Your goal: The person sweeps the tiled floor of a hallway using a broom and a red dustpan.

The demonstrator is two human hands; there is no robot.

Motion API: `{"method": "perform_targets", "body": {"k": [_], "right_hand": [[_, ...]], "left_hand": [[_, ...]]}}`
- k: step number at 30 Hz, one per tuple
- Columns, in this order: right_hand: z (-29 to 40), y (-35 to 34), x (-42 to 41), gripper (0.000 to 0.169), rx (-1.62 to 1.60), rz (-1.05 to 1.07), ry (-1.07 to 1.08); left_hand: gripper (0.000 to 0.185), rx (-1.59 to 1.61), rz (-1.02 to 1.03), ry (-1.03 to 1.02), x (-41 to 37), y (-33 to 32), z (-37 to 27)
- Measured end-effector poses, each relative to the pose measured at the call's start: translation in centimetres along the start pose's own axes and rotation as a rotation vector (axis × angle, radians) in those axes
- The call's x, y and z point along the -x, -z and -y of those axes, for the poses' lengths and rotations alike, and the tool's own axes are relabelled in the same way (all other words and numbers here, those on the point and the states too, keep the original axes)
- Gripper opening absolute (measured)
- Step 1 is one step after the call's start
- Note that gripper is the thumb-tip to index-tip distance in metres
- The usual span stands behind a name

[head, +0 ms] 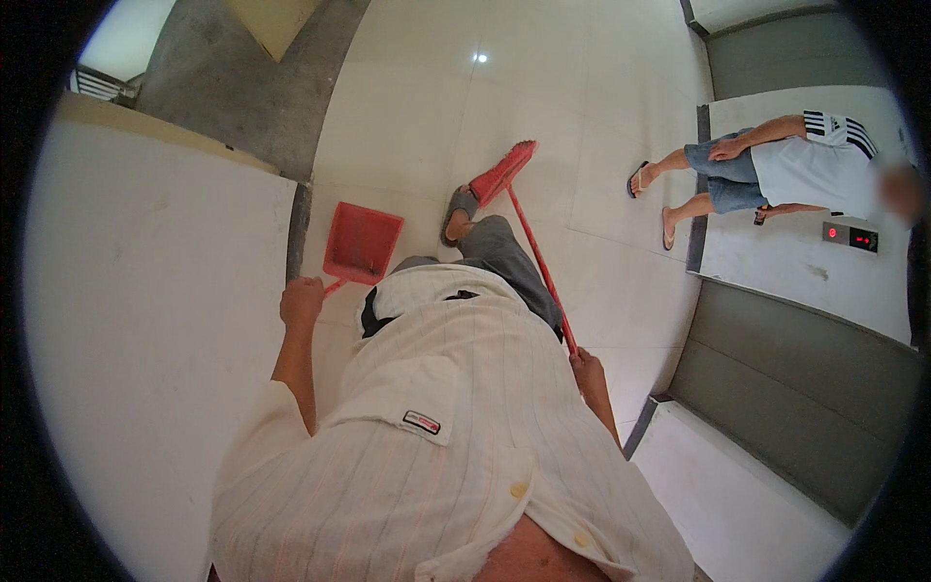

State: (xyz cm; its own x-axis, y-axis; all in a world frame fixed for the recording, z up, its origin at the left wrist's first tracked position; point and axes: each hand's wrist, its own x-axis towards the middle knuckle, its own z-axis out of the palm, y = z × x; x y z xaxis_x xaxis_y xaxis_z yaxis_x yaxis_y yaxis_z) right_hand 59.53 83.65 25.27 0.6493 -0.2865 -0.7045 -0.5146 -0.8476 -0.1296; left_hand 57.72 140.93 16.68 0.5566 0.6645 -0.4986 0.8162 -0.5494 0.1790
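My left hand [301,302] grips the thin red handle of a red dustpan [363,244]. The pan hangs low beside my left leg, near the wall base; dark marks show inside it, and I cannot tell whether it touches the floor. On the other side, my right hand [588,367] is closed around the upper part of a long red broom handle [537,251]. The handle slants forward past my right leg to a broom head with red bristles [502,173]. That head lies ahead of my sandaled foot [458,214], partly overlapping it in view.
Glossy cream floor tiles [407,109] stretch ahead. A white wall [160,291] runs close on my left, with rough grey concrete floor [218,80] beyond its corner. To the right, a person [807,164] in sandals stands by a lit elevator panel [849,237] between grey metal doors [785,378].
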Motion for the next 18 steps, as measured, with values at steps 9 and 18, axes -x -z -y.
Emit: {"method": "perform_targets", "body": {"k": [9, 18], "right_hand": [[-0.1, 1.2, -2.7, 0.034, -0.005, 0.006, 0.072], [-1.3, 0.4, 3.1, 0.026, -0.165, 0.060, 0.137]], "left_hand": [[0.035, 0.046, 0.105, 0.002, 0.4, 0.8, 0.7], [0.036, 0.041, 0.022, -0.007, 0.2, 0.2, -0.3]]}}
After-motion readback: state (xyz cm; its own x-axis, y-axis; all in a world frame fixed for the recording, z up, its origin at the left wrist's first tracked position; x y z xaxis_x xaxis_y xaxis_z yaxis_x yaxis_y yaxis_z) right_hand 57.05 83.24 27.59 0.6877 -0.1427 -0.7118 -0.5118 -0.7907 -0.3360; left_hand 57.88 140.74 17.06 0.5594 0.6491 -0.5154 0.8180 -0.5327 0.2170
